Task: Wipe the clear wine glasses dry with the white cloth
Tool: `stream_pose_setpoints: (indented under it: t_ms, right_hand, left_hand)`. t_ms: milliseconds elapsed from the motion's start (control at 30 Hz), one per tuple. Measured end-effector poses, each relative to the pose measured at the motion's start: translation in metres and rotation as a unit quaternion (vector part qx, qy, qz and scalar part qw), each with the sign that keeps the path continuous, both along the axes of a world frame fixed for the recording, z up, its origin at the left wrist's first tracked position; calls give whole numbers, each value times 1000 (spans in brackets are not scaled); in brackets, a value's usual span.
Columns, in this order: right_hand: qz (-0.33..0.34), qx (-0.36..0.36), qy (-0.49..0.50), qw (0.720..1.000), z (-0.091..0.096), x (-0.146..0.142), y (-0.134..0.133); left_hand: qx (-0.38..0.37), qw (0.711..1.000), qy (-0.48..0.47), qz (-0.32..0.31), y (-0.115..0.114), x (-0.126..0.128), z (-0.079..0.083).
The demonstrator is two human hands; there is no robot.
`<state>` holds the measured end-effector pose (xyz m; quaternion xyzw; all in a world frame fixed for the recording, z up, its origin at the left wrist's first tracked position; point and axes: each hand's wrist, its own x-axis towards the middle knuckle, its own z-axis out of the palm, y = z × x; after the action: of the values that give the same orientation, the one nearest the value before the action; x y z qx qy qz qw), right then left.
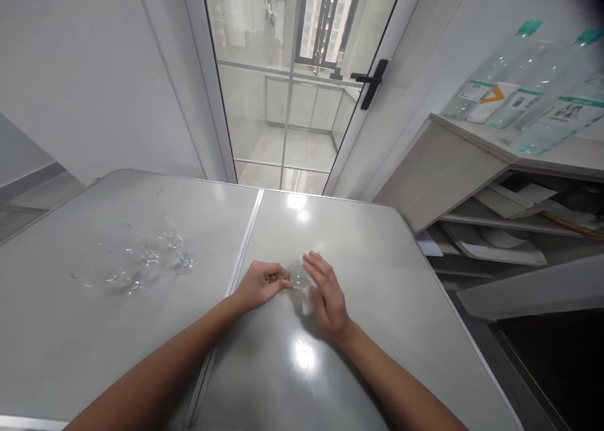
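Over the right half of the table, my left hand (264, 285) is closed with thumb and fingers pinching the narrow end of a small clear stemmed glass (298, 276). The bowl of the glass points toward my right hand (328, 296), whose fingers curve around it and are slightly blurred. Beneath the right palm shows a piece of white tissue or thin cloth (307, 304), pressed against the glass; much of it is hidden by the fingers. On the left half of the table, several clear stemmed glasses (150, 257) lie clustered together, their outlines overlapping.
The glossy pale table (377, 255) has a metal seam (245, 239) across it. Behind stands a glazed door with a black handle (372, 82). To the right, a shelf unit (467, 157) carries large clear plastic bottles (519, 94), with trays and papers below.
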<state>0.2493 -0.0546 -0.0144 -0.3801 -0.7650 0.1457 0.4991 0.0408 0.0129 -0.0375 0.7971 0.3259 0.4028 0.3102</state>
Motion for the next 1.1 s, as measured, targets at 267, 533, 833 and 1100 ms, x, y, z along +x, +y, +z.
stream_pose_setpoints:
  t_ms: [267, 533, 833, 1100]
  right_hand:
    - [-38, -113, -3, 993, 1, 0, 4]
    - [10, -378, 365, 851, -1, -10, 5]
    - [-21, 47, -63, 997, -10, -4, 1]
    - [-37, -183, 45, 981, -5, 3, 12]
  left_hand:
    - [222, 971, 52, -64, -2, -3, -10]
    - [36, 999, 2, 26, 1, -1, -4]
    - [-41, 999, -16, 25, 1, 1, 0]
    - [201, 974, 96, -51, -2, -3, -15]
